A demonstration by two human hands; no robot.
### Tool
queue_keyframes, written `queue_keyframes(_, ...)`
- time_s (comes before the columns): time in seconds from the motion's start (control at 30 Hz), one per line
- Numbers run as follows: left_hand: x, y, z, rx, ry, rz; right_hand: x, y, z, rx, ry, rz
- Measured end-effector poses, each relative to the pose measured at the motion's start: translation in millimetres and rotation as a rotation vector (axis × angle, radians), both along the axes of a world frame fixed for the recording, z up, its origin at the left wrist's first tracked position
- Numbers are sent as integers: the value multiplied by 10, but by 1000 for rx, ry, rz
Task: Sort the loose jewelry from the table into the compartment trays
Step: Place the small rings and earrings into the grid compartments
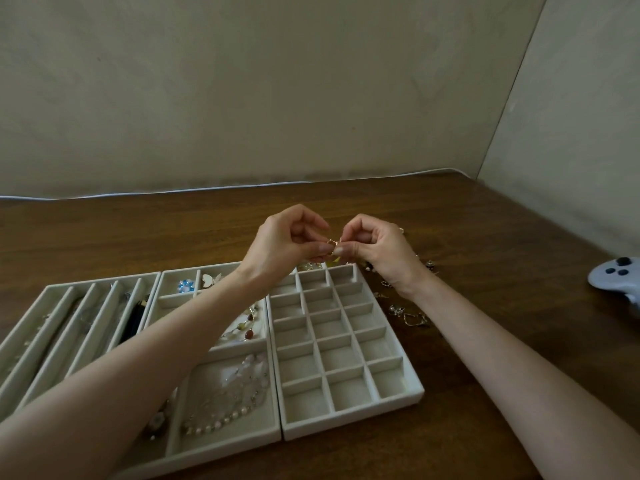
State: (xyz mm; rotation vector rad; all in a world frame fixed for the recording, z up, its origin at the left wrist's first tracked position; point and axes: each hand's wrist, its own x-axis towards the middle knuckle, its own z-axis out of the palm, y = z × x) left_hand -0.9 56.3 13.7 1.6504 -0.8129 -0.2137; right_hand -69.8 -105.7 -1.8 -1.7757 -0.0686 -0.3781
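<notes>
My left hand (287, 242) and my right hand (377, 251) meet above the far edge of the trays, both pinching one small gold earring (333, 242) between fingertips. Below them lies a grey grid tray (349, 415) with many small square compartments. The middle tray (221, 441) holds a pearl necklace (221, 415), a beaded piece (244, 329), a blue flower piece (186, 285) and a white butterfly piece (209, 280). The left tray (52, 289) has long slots, one holding a dark strap (133, 322). Loose jewelry (407, 313) lies on the table right of the grid tray.
A wooden table (502, 306) carries everything. A light blue game controller (620, 277) rests at the right edge. A wall runs along the table's back and right side, with a thin cable at its foot.
</notes>
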Motion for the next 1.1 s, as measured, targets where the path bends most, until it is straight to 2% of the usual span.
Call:
queue_keyframes(0.2, 2, 8, -28, 34, -50, -21, 8, 9, -46, 35, 14, 15)
queue_keyframes(0.4, 2, -19, 1, 28, -2, -41, 20, -4, -10, 48, -6, 20)
queue_keyframes(0.5, 18, -13, 36, 56, -25, 29, 15, -13, 18, 19, -27, -13)
queue_keyframes(0.57, 85, 32, 30, 161, -182, 162, 5, -39, 23, -18, -15, -56)
queue_keyframes(0.67, 220, 141, 42, 445, -434, 330, -2, -117, 20, -64, 6, -145)
queue_keyframes(0.77, 294, 211, 83, 711, -454, 316, -8, -193, 35, -92, 6, -221)
queue_keyframes(0.83, 299, 222, 92, 816, -455, 280, -17, -234, 48, -107, 0, -262)
queue_keyframes(0.97, 290, 208, 77, 885, -436, 193, -39, -315, 73, -121, -12, -322)
queue_keyframes(1.1, 291, 220, 73, 947, -507, 213, -55, -396, 106, -155, -17, -393)
